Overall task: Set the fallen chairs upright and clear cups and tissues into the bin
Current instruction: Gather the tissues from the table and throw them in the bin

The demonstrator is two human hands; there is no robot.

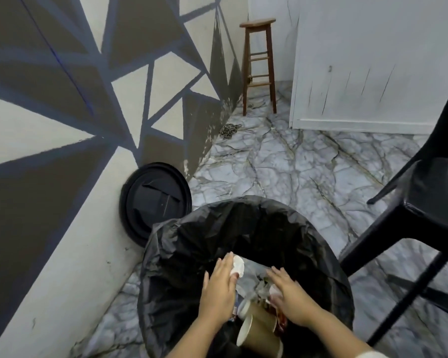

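Note:
A round bin lined with a black bag (197, 236) stands right below me. Both my hands are over its mouth. My left hand (219, 288) has its fingers spread, with a crumpled white tissue (238, 266) at the fingertips. My right hand (291, 297) is spread flat too, and a small white scrap (273, 290) shows under its fingers. Two brown paper cups (256, 334) lie inside the bin on other rubbish, one behind the other. A black chair (409, 218) stands upright on the right.
The bin's black lid (153, 200) leans against the patterned wall on the left. A tall wooden stool (259, 65) stands in the far corner. A chain (228, 130) lies on the marble floor by the wall. A white panel wall runs along the back right.

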